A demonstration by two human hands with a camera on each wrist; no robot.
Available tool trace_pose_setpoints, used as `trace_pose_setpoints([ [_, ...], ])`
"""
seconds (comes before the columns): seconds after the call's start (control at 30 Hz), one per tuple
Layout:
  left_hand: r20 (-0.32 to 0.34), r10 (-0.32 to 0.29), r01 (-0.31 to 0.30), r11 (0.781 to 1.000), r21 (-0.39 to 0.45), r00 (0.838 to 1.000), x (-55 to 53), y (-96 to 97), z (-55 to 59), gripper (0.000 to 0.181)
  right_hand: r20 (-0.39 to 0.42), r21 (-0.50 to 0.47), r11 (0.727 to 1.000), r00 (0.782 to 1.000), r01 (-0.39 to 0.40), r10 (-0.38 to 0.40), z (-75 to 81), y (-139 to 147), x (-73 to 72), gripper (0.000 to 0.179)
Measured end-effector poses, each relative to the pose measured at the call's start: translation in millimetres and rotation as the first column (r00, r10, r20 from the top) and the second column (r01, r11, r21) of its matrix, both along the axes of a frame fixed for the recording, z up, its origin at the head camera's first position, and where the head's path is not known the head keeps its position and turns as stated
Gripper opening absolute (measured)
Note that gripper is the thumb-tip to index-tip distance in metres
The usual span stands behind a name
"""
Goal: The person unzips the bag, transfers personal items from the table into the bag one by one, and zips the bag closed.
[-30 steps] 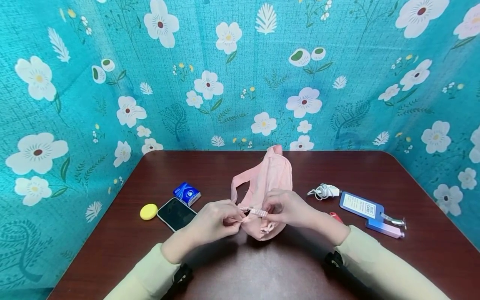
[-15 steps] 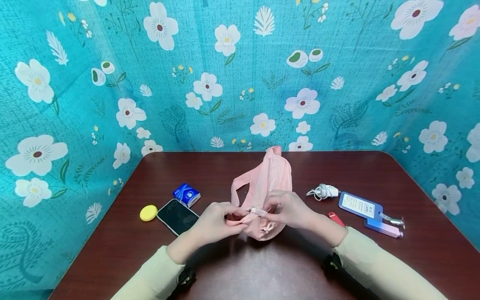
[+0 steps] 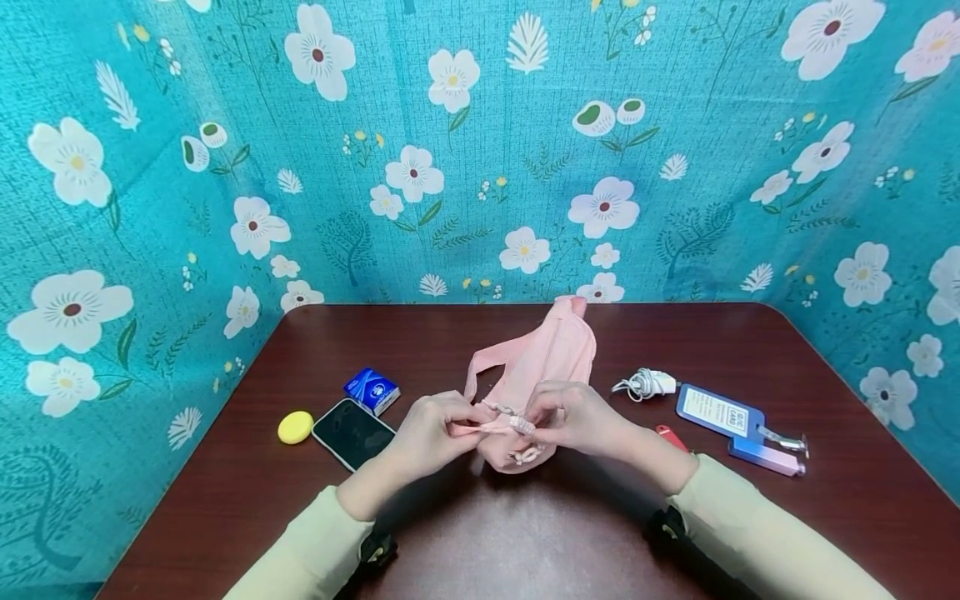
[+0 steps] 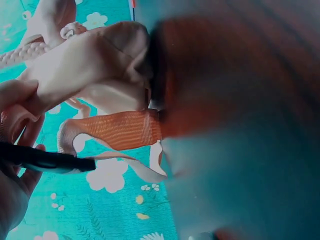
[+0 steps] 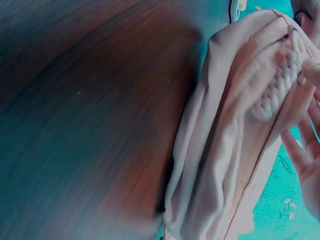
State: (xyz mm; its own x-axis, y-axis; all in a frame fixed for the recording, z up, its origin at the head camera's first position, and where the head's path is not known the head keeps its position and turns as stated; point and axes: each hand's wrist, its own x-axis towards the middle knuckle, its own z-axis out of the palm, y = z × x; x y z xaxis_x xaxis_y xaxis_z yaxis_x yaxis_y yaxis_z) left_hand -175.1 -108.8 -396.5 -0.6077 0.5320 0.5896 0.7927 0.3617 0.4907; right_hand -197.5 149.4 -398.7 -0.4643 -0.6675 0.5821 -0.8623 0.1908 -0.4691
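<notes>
A pale pink fabric bag (image 3: 557, 354) lies on the table in the middle of the head view, its wide strap (image 3: 491, 357) looping out to the left. My left hand (image 3: 431, 429) pinches the bag's fabric near its front end; in the left wrist view the thumb presses into the cloth (image 4: 75, 70). Close by, my right hand (image 3: 577, 415) pinches the bag beside a pale braided cord (image 3: 521, 425). The same braided cord (image 5: 280, 87) shows in the right wrist view, lying against folded cloth. A small knotted cord (image 3: 528, 456) hangs below it.
Left of the bag lie a smartphone (image 3: 351, 435), a blue tissue pack (image 3: 372, 391) and a round yellow object (image 3: 296, 427). On the right are a white charger with cable (image 3: 648, 383), a blue card holder (image 3: 720, 411), a blue-pink stick (image 3: 767, 457) and a red object (image 3: 671, 437).
The bag's far end has swung to the right and its front end slightly left. My left hand has shifted a little, still pinching cloth; the right hand stays almost in place.
</notes>
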Motion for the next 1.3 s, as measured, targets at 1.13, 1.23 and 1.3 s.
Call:
trace_pose_setpoints([
  [1.13,-0.134,-0.033,0.029,0.999,-0.030,0.990,-0.4,-2.4,1.5,0.023,0.153,0.076,0.994,0.985,0.072,-0.083,4.7,-10,-3.3,0.009],
  [1.23,-0.140,-0.027,0.023,0.999,-0.032,0.990,-0.5,-2.8,0.9,0.022,0.227,0.016,1.000,0.974,0.019,-0.022,3.6,-13,-3.2,0.007],
  [1.3,-0.144,-0.022,0.017,0.999,-0.032,0.989,-0.3,-2.9,1.1,0.022,0.244,-0.004,1.000,0.970,-0.005,0.006,4.3,-14,-2.9,0.007],
])
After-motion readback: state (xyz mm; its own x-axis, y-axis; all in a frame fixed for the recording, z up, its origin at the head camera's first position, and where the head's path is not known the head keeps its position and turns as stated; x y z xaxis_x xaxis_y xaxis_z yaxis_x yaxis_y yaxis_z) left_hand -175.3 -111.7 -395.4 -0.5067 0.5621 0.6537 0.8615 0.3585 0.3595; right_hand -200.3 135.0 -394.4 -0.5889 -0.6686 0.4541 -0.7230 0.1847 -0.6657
